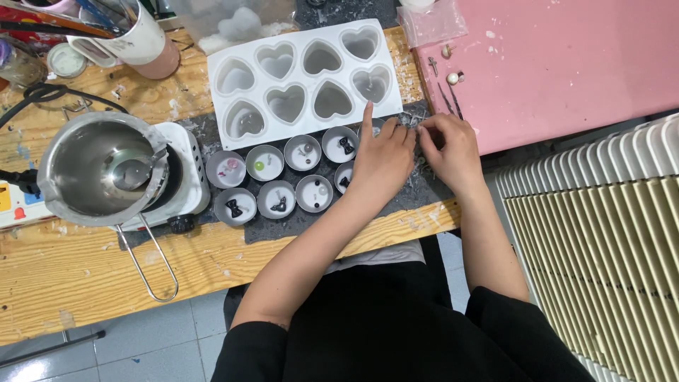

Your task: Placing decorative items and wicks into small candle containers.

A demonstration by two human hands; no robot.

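Note:
My left hand rests on the dark mat, index finger pointing up at the edge of a white heart-shaped mould tray. It partly covers a small round cup. My right hand sits just beside it, fingers curled together over something tiny on the mat; what it pinches is hidden. Several small round cups with white filling stand in two rows to the left of my hands, some topped with black bows or beads.
A steel melting pot with a wire handle sits on a small white hotplate at left. A pink board with small charms and tweezers lies at right. A white cup with tools stands at the back. A radiator is at right.

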